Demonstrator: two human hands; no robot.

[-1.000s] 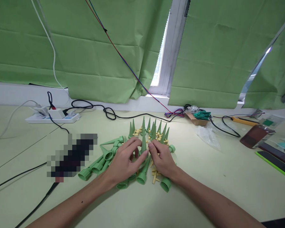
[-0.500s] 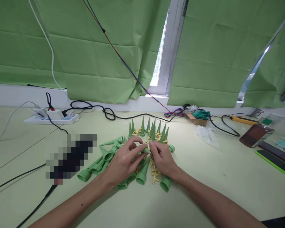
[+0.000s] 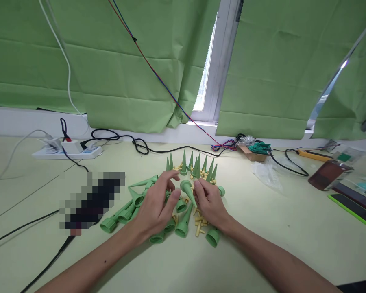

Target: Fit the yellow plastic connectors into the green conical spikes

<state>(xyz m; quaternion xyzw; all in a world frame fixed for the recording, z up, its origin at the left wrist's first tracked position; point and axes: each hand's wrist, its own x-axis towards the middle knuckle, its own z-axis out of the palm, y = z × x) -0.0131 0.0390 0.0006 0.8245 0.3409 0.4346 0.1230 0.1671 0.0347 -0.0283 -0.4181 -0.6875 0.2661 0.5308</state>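
My right hand (image 3: pixel 210 199) is closed on a green plastic watering spike (image 3: pixel 186 189), its capped wide end up and its tip slanting down toward me. A speck of yellow shows at my right fingertips, too small to make out. Just left of the spike, my left hand (image 3: pixel 155 199) is open, thumb and fingers apart, with nothing in it. More green spikes (image 3: pixel 126 214) lie under and left of my left hand. Yellow T-shaped valves (image 3: pixel 199 228) lie below my right hand. Beyond the hands, several spikes (image 3: pixel 184 164) stand point up among yellow valves.
A white power strip (image 3: pixel 67 152) stands at the back left, and a black cable (image 3: pixel 171 151) runs along the wall. A cardboard box (image 3: pixel 253 154) and a clear plastic bag (image 3: pixel 266 175) sit back right. Phones (image 3: pixel 354 211) lie at the right. A blurred dark object (image 3: pixel 94 201) lies left.
My left hand has let go of the green spike and opened, drawing slightly left. The spike stays in my right hand, its wide end now turned upward.
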